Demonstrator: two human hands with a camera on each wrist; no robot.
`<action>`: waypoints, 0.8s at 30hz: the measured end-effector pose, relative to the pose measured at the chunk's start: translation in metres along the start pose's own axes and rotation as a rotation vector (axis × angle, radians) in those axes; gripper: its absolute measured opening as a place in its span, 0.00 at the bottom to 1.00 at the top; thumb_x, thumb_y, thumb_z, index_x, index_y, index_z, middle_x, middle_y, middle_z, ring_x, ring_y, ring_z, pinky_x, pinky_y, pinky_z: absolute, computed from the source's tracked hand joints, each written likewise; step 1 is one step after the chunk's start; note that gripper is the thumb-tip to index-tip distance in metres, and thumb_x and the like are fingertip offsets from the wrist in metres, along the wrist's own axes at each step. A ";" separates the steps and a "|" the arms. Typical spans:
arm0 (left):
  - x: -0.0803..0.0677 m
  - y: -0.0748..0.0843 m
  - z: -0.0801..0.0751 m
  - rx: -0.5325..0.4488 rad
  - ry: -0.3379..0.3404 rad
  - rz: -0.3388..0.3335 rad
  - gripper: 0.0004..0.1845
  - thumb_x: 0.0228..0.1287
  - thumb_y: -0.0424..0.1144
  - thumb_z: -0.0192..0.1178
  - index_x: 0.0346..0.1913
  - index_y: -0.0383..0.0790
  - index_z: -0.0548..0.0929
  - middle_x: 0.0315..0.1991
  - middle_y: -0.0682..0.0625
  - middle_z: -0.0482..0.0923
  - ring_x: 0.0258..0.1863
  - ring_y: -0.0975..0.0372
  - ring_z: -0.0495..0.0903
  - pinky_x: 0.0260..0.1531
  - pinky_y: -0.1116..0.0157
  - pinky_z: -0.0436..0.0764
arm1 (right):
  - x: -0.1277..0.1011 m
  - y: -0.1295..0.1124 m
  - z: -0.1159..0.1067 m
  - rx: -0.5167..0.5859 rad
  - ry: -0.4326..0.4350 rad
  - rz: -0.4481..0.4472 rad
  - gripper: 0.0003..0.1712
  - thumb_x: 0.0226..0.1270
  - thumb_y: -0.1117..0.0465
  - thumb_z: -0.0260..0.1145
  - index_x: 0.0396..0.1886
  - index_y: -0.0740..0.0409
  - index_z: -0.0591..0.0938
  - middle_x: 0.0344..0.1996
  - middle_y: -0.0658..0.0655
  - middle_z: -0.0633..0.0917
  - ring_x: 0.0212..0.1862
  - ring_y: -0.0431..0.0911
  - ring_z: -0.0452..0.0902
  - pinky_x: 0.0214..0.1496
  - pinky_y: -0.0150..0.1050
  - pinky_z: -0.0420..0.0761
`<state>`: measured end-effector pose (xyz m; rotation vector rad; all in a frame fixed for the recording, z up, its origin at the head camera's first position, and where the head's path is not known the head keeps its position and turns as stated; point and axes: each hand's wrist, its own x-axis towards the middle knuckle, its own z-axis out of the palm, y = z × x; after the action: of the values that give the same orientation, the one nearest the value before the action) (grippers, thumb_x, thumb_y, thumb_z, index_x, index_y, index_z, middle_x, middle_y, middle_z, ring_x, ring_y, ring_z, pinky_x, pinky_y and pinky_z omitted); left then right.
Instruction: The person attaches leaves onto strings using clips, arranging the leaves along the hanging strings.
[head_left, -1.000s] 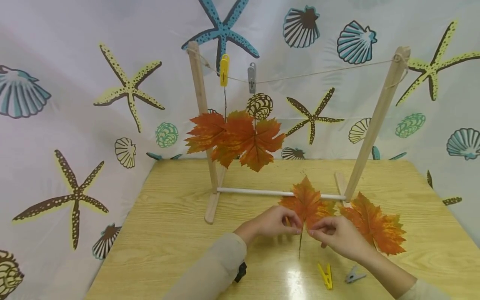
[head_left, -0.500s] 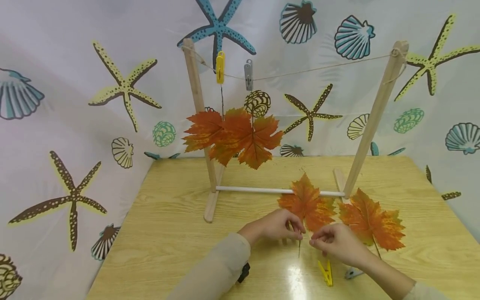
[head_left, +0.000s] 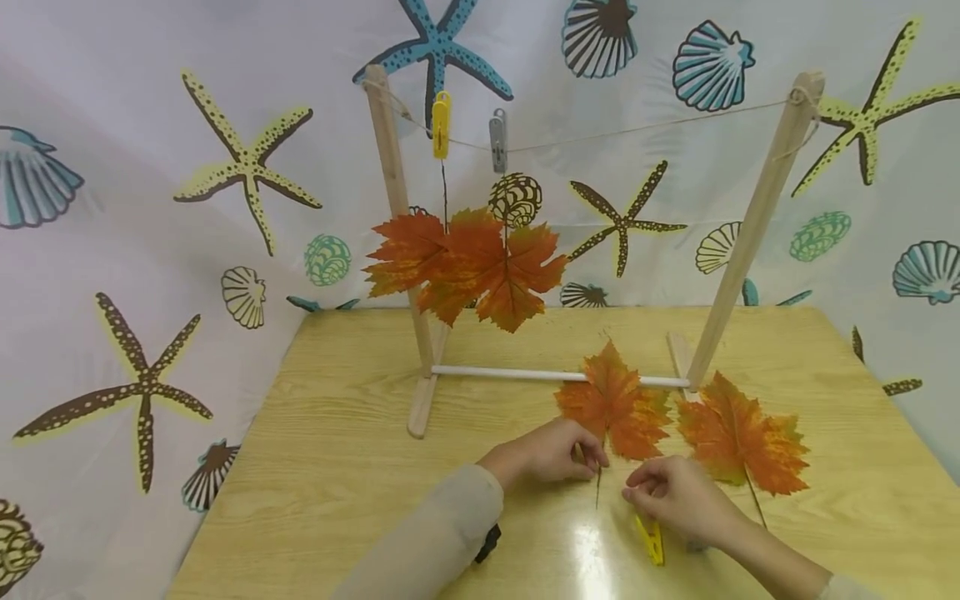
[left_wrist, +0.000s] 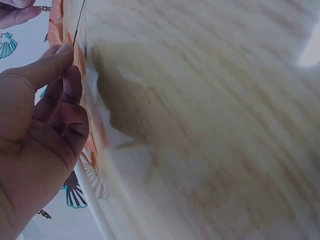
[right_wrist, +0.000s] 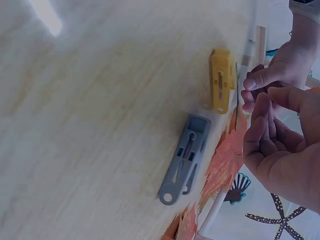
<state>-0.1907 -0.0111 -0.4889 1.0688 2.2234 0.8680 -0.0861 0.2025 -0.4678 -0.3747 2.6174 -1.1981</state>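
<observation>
My left hand point(head_left: 564, 451) pinches the thin dark stem of an orange artificial maple leaf point(head_left: 611, 404) lying on the table; the left wrist view shows thumb and finger right at the stem point(left_wrist: 79, 22). To the right, my right hand point(head_left: 678, 497) has curled fingers, thumb and fingertip together, with nothing visible between them. It hovers just above a yellow clothespin point(head_left: 655, 544), partly covering it in the head view. A grey clothespin point(right_wrist: 186, 160) lies nearby, mostly hidden by that hand from above. A second maple leaf point(head_left: 742, 437) lies beyond the right wrist.
A wooden frame point(head_left: 738, 242) stands behind the hands, a white rod point(head_left: 510, 373) low across it. On its string point(head_left: 637, 129), yellow point(head_left: 441, 125) and grey point(head_left: 498, 140) clothespins hold hanging maple leaves point(head_left: 465, 262). Patterned cloth point(head_left: 120, 233) surrounds the table point(head_left: 330, 467).
My right hand has drawn back from the leaf stem, down and slightly right, over the clothespins. My left hand stays at the stem. The head view has tilted slightly.
</observation>
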 end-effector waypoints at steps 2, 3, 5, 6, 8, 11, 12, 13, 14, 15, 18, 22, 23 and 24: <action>0.000 0.001 0.001 0.021 0.007 -0.001 0.08 0.66 0.33 0.65 0.46 0.46 0.88 0.33 0.60 0.82 0.32 0.73 0.77 0.37 0.76 0.78 | -0.001 0.000 0.001 -0.012 -0.009 -0.002 0.12 0.67 0.57 0.68 0.38 0.62 0.87 0.26 0.50 0.86 0.26 0.36 0.79 0.29 0.31 0.80; 0.000 0.001 0.001 0.030 0.010 -0.004 0.08 0.66 0.33 0.65 0.46 0.46 0.88 0.33 0.60 0.82 0.33 0.73 0.77 0.37 0.76 0.78 | -0.002 0.000 0.002 -0.018 -0.011 -0.005 0.12 0.67 0.57 0.68 0.38 0.62 0.87 0.26 0.50 0.86 0.25 0.36 0.79 0.28 0.31 0.80; 0.000 0.003 0.001 0.051 0.014 -0.007 0.09 0.67 0.33 0.65 0.47 0.46 0.88 0.33 0.59 0.81 0.33 0.73 0.77 0.38 0.76 0.77 | -0.003 0.000 0.003 -0.039 -0.007 -0.003 0.11 0.67 0.56 0.68 0.38 0.61 0.87 0.26 0.49 0.86 0.25 0.35 0.79 0.28 0.30 0.80; -0.001 0.003 0.001 0.055 0.015 -0.008 0.09 0.67 0.33 0.65 0.47 0.46 0.88 0.33 0.59 0.81 0.33 0.73 0.76 0.38 0.76 0.77 | -0.004 0.000 0.004 -0.044 -0.007 -0.003 0.11 0.67 0.56 0.68 0.37 0.61 0.87 0.26 0.49 0.86 0.25 0.35 0.79 0.28 0.30 0.80; -0.001 0.004 0.002 0.061 0.018 -0.011 0.09 0.67 0.32 0.65 0.47 0.46 0.88 0.33 0.59 0.81 0.33 0.72 0.76 0.38 0.76 0.76 | -0.005 0.000 0.006 -0.055 -0.006 -0.001 0.11 0.67 0.56 0.69 0.37 0.61 0.87 0.25 0.49 0.86 0.25 0.35 0.79 0.28 0.30 0.79; -0.002 0.004 0.003 0.074 0.029 -0.009 0.09 0.67 0.32 0.64 0.47 0.46 0.88 0.32 0.59 0.81 0.32 0.72 0.75 0.38 0.76 0.76 | -0.007 0.001 0.009 -0.080 -0.007 0.004 0.11 0.67 0.56 0.69 0.36 0.60 0.88 0.25 0.48 0.86 0.25 0.33 0.78 0.28 0.30 0.79; -0.002 0.004 0.003 0.076 0.034 -0.009 0.09 0.67 0.32 0.64 0.46 0.46 0.88 0.32 0.59 0.81 0.32 0.72 0.75 0.38 0.76 0.76 | -0.008 0.002 0.009 -0.082 -0.010 0.003 0.11 0.67 0.56 0.69 0.36 0.60 0.88 0.25 0.48 0.86 0.25 0.33 0.79 0.29 0.30 0.79; -0.002 0.004 0.004 0.078 0.040 -0.010 0.09 0.67 0.32 0.64 0.46 0.46 0.88 0.32 0.59 0.80 0.32 0.72 0.75 0.37 0.76 0.76 | -0.008 0.002 0.010 -0.085 -0.010 0.002 0.11 0.67 0.56 0.69 0.36 0.60 0.88 0.26 0.47 0.86 0.25 0.33 0.79 0.29 0.30 0.79; -0.002 0.004 0.005 0.081 0.047 -0.009 0.08 0.67 0.32 0.64 0.46 0.46 0.88 0.32 0.59 0.80 0.32 0.72 0.75 0.37 0.76 0.76 | -0.008 0.002 0.011 -0.089 -0.010 0.000 0.11 0.67 0.55 0.69 0.36 0.60 0.88 0.26 0.47 0.86 0.26 0.32 0.78 0.30 0.29 0.79; -0.001 0.003 0.005 0.086 0.053 -0.009 0.08 0.67 0.32 0.64 0.46 0.46 0.88 0.31 0.60 0.80 0.31 0.72 0.75 0.37 0.76 0.76 | -0.009 0.003 0.011 -0.090 -0.010 -0.002 0.11 0.67 0.55 0.68 0.36 0.60 0.87 0.26 0.47 0.86 0.26 0.32 0.79 0.30 0.29 0.79; -0.001 0.003 0.006 0.087 0.065 -0.009 0.07 0.67 0.32 0.64 0.44 0.45 0.88 0.31 0.59 0.80 0.31 0.72 0.74 0.36 0.76 0.75 | -0.010 0.003 0.011 -0.092 -0.007 0.001 0.11 0.67 0.56 0.68 0.35 0.60 0.87 0.26 0.48 0.87 0.26 0.32 0.79 0.30 0.30 0.79; -0.001 0.004 0.007 0.078 0.066 -0.004 0.06 0.67 0.32 0.63 0.43 0.44 0.88 0.31 0.58 0.81 0.31 0.72 0.74 0.36 0.76 0.75 | -0.015 0.002 0.013 -0.126 0.026 0.035 0.10 0.65 0.56 0.69 0.34 0.59 0.88 0.26 0.48 0.88 0.27 0.34 0.81 0.30 0.30 0.79; -0.001 0.003 0.008 0.071 0.064 -0.005 0.06 0.68 0.32 0.63 0.42 0.43 0.88 0.31 0.57 0.81 0.31 0.72 0.74 0.37 0.76 0.75 | -0.016 0.002 0.014 -0.130 0.034 0.050 0.09 0.65 0.56 0.70 0.34 0.58 0.88 0.26 0.48 0.88 0.27 0.35 0.81 0.30 0.30 0.79; -0.001 0.003 0.008 0.074 0.064 -0.003 0.06 0.68 0.32 0.63 0.42 0.43 0.88 0.31 0.58 0.81 0.31 0.72 0.74 0.37 0.76 0.75 | -0.017 0.002 0.014 -0.137 0.046 0.065 0.09 0.65 0.56 0.70 0.34 0.58 0.88 0.26 0.48 0.88 0.27 0.35 0.81 0.30 0.30 0.79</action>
<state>-0.1833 -0.0075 -0.4921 1.0852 2.3261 0.8357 -0.0655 0.1991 -0.4764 -0.2871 2.7366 -1.0222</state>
